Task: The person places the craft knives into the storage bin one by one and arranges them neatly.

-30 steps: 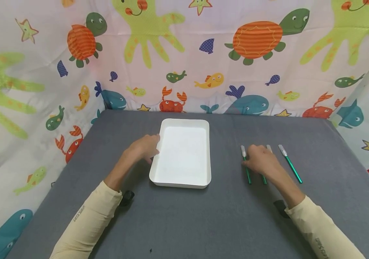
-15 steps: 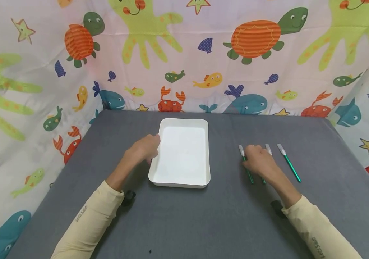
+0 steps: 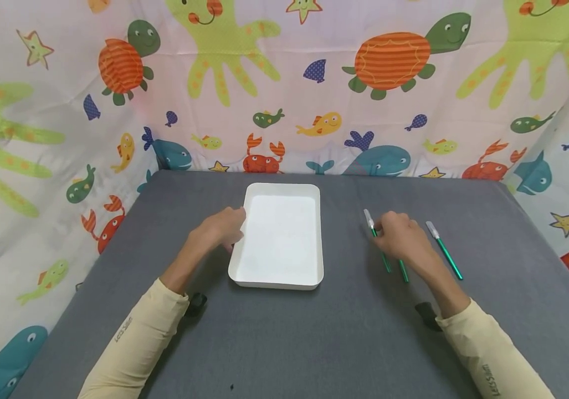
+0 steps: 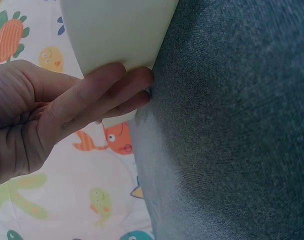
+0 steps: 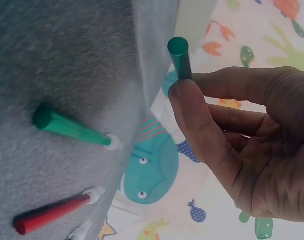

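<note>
- White tray (image 3: 279, 238) sat at the centre of the head view, the left hand (image 3: 219, 228) at its left rim; right of centre, the right hand (image 3: 404, 238) pinched a green pen (image 3: 385, 260), its pale cap (image 3: 368, 218) toward the upper left.
- Left wrist view, upper centre: fingers lay together on the tray's outer wall and the thumb vanished behind it, so they appeared clamped on the wall. Light pressure seemed enough to steady it.
- Right wrist view, upper centre: thumb and finger were clamped on the pen's barrel. A firm pinch, kept clear of the second green pen (image 5: 74, 129) and red pen (image 5: 54, 214) at left, seemed wise. The held pen looked slim, smooth and round-ended.
</note>
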A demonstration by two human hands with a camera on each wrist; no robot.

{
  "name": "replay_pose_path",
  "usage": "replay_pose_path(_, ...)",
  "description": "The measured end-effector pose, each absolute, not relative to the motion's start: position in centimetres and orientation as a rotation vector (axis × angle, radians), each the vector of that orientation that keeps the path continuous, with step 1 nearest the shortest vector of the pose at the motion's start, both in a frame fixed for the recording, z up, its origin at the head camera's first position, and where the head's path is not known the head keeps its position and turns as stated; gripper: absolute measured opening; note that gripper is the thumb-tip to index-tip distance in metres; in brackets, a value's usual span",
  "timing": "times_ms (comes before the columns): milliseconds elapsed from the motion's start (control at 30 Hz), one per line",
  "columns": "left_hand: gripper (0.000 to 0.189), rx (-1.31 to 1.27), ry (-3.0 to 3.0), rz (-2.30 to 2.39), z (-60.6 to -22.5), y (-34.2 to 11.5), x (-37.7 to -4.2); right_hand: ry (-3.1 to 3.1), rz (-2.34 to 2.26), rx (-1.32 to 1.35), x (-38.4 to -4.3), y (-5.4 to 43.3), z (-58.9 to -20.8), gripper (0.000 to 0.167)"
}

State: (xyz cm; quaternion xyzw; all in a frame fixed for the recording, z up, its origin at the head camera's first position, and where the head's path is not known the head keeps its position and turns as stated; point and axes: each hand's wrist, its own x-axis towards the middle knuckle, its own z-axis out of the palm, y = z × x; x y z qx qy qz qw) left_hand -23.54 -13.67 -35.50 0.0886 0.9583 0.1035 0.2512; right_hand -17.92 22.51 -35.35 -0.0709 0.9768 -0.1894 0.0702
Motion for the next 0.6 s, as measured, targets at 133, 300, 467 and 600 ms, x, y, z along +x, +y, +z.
replay_pose_path(133,0.049,0.224,2.591,0.303,-35.5,-13.8,-23.5,2.910,-0.589,-0.202,-18.0,22.0,-34.9,0.034)
replay_pose_path(300,0.056,0.213,2.575,0.323,-35.5,-13.8,-23.4,2.914,-0.656,-0.216,-18.0,21.3,-34.5,0.036)
replay_pose_path(467,0.059,0.212,2.573,0.327,-35.5,-13.9,-23.5,2.939,-0.714,-0.224,-18.2,20.5,-34.0,0.036)
replay_pose_path(600,0.065,0.205,2.569,0.324,-35.6,-14.0,-23.5,2.979,-0.738,-0.259,-18.4,19.7,-33.6,0.035)
